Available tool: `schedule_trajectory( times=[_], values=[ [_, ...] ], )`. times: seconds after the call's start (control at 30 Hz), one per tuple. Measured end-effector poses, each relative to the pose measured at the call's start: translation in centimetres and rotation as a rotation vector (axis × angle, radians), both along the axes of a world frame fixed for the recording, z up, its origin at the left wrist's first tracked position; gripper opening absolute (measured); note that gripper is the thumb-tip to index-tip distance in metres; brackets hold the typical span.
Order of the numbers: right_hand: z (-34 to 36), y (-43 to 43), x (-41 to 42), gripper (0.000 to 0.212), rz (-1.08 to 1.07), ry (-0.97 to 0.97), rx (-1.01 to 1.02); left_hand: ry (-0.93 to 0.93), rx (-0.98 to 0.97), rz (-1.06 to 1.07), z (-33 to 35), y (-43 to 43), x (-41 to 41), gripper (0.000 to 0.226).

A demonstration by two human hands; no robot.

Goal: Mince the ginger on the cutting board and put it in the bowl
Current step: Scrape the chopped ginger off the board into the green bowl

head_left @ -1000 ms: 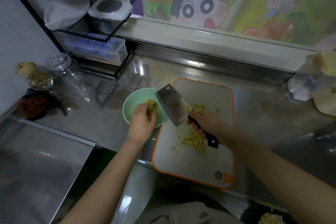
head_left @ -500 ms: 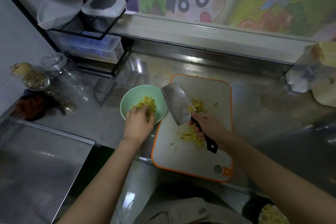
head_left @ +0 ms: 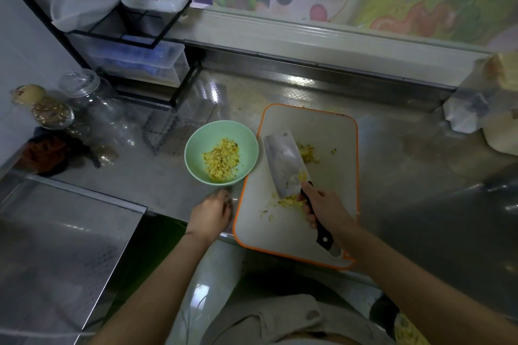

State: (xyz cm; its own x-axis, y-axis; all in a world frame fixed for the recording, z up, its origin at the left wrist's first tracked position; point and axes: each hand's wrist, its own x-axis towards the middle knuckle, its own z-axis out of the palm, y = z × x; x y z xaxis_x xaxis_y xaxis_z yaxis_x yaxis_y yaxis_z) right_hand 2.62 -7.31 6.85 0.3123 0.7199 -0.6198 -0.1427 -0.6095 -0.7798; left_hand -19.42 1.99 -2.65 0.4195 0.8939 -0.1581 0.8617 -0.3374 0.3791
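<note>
Most of the minced ginger [head_left: 221, 159] lies heaped in the green bowl [head_left: 246, 137], which stands on the counter [head_left: 392, 176] just left of the board [head_left: 330, 210]. Two smaller yellow patches remain on the board, one under the blade's far side and one by its heel. The knife [head_left: 284, 162] lies slanted over the board, tip away from the person. The right hand [head_left: 325, 210] reaches in from the lower right, its forearm angled across the board's near corner, fingers wrapped round the black handle. The left hand [head_left: 211, 216] comes up from below, wrist straight, and sits at the counter's edge beneath the bowl, beside the board. Its fingers are loosely bent and hold nothing; whether they touch the board is unclear.
</note>
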Motion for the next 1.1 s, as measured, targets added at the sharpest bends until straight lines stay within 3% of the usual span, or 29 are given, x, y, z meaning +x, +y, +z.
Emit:
schedule_trajectory(
  times=[0.63, 0.77, 0.83, 0.9, 1.0, 1.1],
  values=[
    [-0.4, -1.5, -0.1, 0.035, -0.048, 0.034, -0.035, 0.026, -0.111, -0.01, -1.0, 1.2, 2.8, 0.019],
    [-0.7, -1.5, 0.4, 0.036, -0.081, -0.003, -0.013, -0.193, 0.223, -0.179, 2.5, -0.7, 2.9, 0.041],
    [-0.9, -1.3, 0.7, 0.037, -0.099, -0.015, -0.008, -0.327, 0.434, -0.231, 4.4, -0.6, 3.4, 0.034],
    [-1.1, -1.0, 0.9, 0.038, -0.104, -0.021, 0.0, -0.39, 0.521, -0.211, 5.9, 0.5, 4.1, 0.021],
    [-1.2, -0.9, 1.2, 0.039, -0.103, -0.022, 0.01, -0.225, 0.469, -0.101, 6.3, 2.9, 4.5, 0.013],
    [-1.2, -0.7, 1.8, 0.039, -0.095, -0.037, 0.019, 0.231, 0.283, -0.056, 5.9, 4.8, 4.7, 0.015]
  ],
)
